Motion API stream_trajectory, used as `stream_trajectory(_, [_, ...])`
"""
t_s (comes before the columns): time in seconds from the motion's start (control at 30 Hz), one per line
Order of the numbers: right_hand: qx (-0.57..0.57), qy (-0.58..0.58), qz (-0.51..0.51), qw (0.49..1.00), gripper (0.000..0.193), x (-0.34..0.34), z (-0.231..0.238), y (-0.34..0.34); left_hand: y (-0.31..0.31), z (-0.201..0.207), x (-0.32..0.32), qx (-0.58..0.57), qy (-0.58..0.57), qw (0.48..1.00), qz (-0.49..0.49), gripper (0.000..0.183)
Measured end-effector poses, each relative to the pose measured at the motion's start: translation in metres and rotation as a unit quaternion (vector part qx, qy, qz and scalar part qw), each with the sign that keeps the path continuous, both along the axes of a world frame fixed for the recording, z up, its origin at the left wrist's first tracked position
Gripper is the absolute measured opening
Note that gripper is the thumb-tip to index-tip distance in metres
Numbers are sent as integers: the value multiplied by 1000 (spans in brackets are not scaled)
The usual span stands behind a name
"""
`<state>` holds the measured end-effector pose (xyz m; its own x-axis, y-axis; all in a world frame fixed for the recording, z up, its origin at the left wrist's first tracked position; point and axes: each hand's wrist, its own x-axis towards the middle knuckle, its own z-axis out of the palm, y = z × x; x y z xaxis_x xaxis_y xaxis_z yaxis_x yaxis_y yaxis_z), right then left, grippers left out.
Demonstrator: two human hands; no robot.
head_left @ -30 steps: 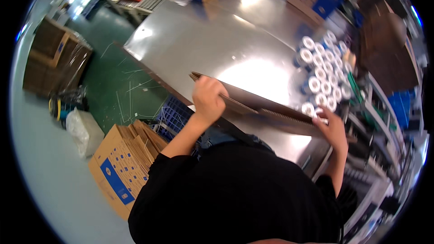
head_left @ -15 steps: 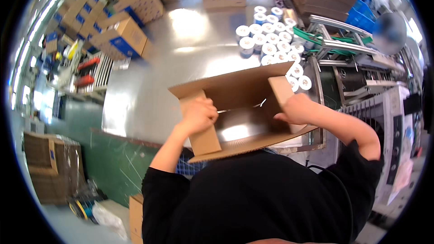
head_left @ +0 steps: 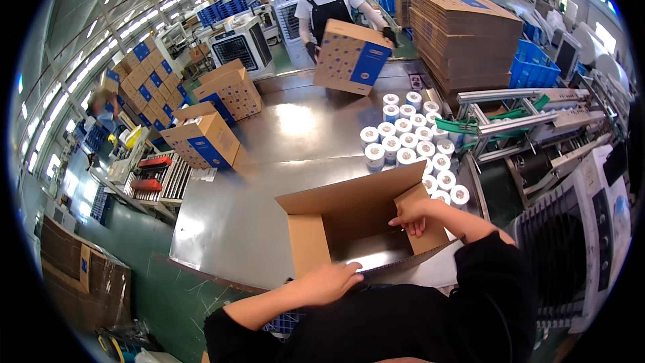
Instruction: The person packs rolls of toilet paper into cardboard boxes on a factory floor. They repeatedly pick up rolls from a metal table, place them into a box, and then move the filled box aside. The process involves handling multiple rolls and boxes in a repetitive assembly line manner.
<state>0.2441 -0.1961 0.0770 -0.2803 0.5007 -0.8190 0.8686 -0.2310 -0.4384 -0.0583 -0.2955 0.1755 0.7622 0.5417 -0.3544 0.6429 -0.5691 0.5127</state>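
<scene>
An open-topped cardboard box [head_left: 308, 240] stands in front of me at the table's near edge, with its far flap raised. The metal tabletop shows through its bottom. My left hand [head_left: 330, 282] lies over the near rim, fingers stretched out toward the right. Inside the opening, against the right end flap [head_left: 430, 227], is my right hand [head_left: 415, 215]; its fingers are apart and hold nothing. Just beyond the box, at the right, several white-topped rolls [head_left: 408, 140] stand upright in a cluster on the metal table [head_left: 235, 222].
Across the table a co-worker [head_left: 329, 3] holds a printed carton [head_left: 352, 57]. Two open cartons [head_left: 205, 136] stand at the far left, near a roller conveyor [head_left: 164, 185]. Flattened cardboard [head_left: 463, 40] is stacked at the far right, behind a metal frame [head_left: 500, 121].
My left hand has moved from the left end flap to the near rim. My right hand has shifted further into the opening. The view has tilted up, bringing the co-worker into sight.
</scene>
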Motion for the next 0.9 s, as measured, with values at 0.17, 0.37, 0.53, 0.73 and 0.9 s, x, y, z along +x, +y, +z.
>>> stream_trajectory(0.17, [-27, 448, -259, 855, 37, 59, -8, -2, 67, -97, 1, -28, -30, 994, 105, 37])
stream_trajectory(0.37, [365, 316, -327, 812, 98, 89, -59, -89, 74, -118, 25, 400, -314, 860, 39, 31])
stream_trajectory(0.53, [159, 429, -442, 772, 96, 68, -63, -121, 129, -63, -1, 503, -163, 809, 256, 34])
stream_trajectory(0.73, [219, 436, -417, 767, 87, 61, -75, -105, 109, -76, -12, 109, 124, 951, 259, 57])
stream_trajectory(0.9, [219, 466, -426, 744, 65, -8, -99, -71, 68, -155, -86, 311, 78, 911, 258, 63])
